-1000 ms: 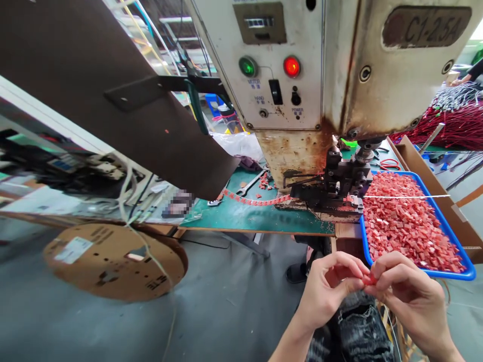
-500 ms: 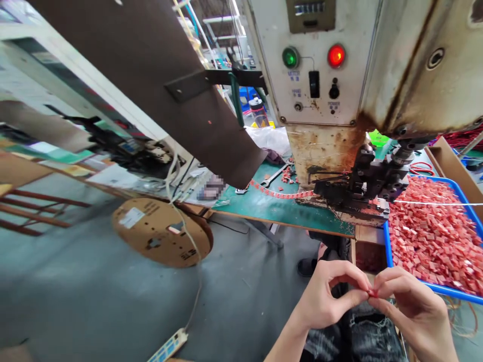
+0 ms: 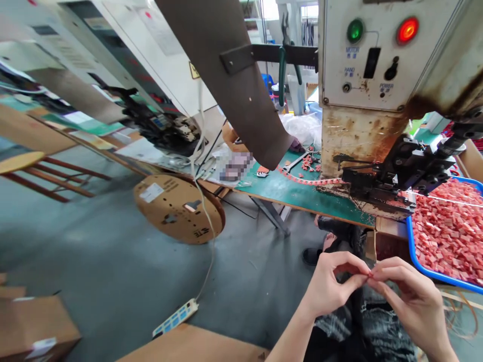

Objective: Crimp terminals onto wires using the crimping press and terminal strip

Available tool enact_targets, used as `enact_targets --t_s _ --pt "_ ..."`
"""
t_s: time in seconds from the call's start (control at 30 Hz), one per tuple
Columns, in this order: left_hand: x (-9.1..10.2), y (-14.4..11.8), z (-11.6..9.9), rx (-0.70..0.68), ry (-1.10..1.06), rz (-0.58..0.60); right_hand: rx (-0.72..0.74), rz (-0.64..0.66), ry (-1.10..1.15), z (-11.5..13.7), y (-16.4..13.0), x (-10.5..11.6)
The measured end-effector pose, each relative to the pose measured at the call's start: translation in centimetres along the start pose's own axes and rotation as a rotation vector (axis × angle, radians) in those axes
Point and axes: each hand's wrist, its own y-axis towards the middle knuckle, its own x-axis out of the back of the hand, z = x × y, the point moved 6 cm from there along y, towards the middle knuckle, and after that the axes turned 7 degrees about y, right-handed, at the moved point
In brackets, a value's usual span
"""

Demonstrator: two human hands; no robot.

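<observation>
My left hand (image 3: 332, 281) and my right hand (image 3: 411, 291) meet fingertip to fingertip above my lap. A tiny red piece (image 3: 370, 275) is pinched between thumbs and forefingers of both; my fingers cover most of it, and its exact kind is unclear. To the right of my hands stands a blue tray (image 3: 412, 249) heaped with small red pieces (image 3: 451, 234). Beyond my hands is a rusty press machine with a black tooling head (image 3: 400, 171). A strip of red pieces (image 3: 309, 181) runs into it from the left, and a white thread crosses the tray.
The green table edge (image 3: 324, 203) lies ahead. On the table are a wrench (image 3: 296, 163) and red scraps. Green-handled pliers (image 3: 282, 75) hang above. A cardboard reel (image 3: 177, 208), power strip (image 3: 175, 318), stool (image 3: 22, 162) and cardboard boxes (image 3: 37, 322) are to the left.
The camera view has turned left, so the machine and tray appear farther right and cardboard boxes show at lower left. Both hands keep their pinch on the red piece.
</observation>
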Motion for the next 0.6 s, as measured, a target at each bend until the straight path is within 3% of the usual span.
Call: enact_targets --t_s 0.33,0.6 --pt "1.6 -2.1 2.0 -0.036 -0.077 -0.143 -0.131 -0.162 0.098 -1.1 -1.2 -3.2" --pt "1.3 -2.9 4.2 0.077 -0.143 -0.092 -0.196 -0.21 0.184 -2.4 -3.3 -4.1"
